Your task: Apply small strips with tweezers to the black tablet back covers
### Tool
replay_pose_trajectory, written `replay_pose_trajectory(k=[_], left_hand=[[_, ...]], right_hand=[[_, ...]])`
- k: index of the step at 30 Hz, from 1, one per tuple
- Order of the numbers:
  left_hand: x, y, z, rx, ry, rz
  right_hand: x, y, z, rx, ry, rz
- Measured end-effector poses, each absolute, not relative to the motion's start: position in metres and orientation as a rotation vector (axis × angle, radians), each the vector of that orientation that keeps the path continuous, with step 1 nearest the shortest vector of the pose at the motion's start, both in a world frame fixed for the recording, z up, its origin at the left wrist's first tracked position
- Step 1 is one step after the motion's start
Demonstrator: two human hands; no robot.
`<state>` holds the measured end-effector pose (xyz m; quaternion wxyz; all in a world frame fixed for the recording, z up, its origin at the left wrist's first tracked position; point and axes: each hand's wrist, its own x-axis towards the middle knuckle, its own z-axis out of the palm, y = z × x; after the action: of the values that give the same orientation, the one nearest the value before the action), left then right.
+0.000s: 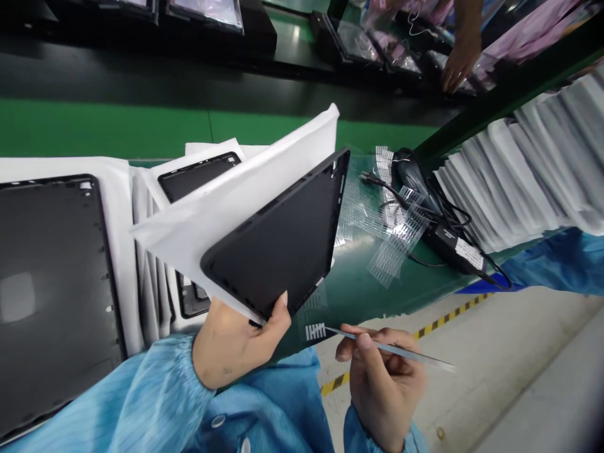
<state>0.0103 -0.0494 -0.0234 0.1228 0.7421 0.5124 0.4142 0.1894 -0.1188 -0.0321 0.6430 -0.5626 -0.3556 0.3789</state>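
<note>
My left hand grips a black tablet back cover by its lower edge, thumb on the inner face. Behind the cover, a white foam sleeve is held in the same grip; the cover is tilted up off the bench. In my right hand a pair of thin metal tweezers is pinched, pointing left. Their tip is at a small group of white adhesive strips at the bench's front edge, below the cover. Whether the tip grips a strip, I cannot tell.
More black covers on white sleeves lie to the left. At right are clear strip sheets, a black cabled device and a row of white sleeves. Another person's hand is across the bench. A green rail slants at upper right.
</note>
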Motion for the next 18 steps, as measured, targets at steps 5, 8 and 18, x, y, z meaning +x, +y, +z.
replay_pose_trajectory(k=[5,8,18], left_hand=[[0.013,-0.051,-0.022,2.225,1.471,1.209],[0.015,-0.051,-0.022,2.259,1.462,1.226],[0.015,-0.055,-0.027,2.336,1.488,1.178]], right_hand=[[0.177,-0.116,-0.038,-1.365,-0.770,0.802],[0.167,-0.114,-0.042,-1.416,-0.813,0.805],[0.165,-0.113,-0.044,-1.468,-0.798,0.839]])
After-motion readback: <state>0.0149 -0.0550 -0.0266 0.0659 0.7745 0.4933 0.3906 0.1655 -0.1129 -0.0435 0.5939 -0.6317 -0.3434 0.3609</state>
